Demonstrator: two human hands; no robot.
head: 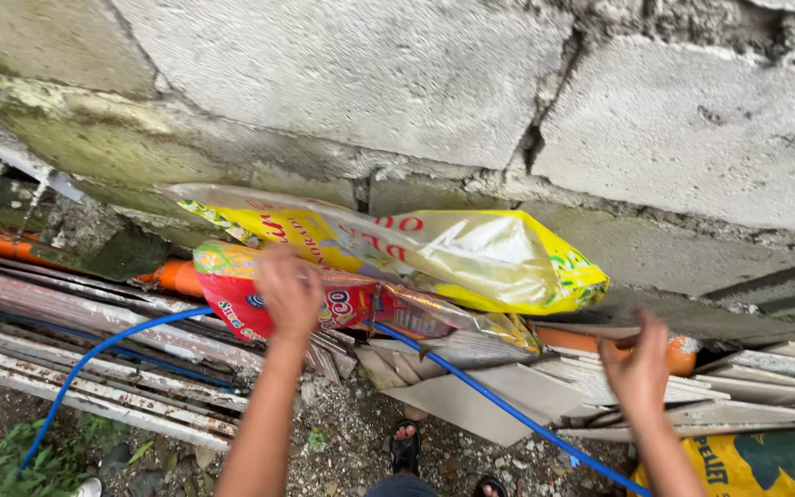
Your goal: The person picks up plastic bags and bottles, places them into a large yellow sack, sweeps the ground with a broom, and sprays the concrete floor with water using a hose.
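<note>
The left hand [289, 293] rests on the lower sack [324, 304], which lies under the upper sack [434, 253], against the block wall [471, 83]. The right hand [639, 368] touches the tile stack [747, 382], right of the hose [508, 410].

Bare forearms, black sandals [405, 451]

The scene is lit by soft, even daylight; glare is seen on the crinkled yellow plastic bag [499, 253], and the raised right hand [639, 368] is slightly blurred.

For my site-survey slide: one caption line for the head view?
Left hand on a red plastic sack beneath a yellow one, right hand by stacked tiles along a block wall.
</note>
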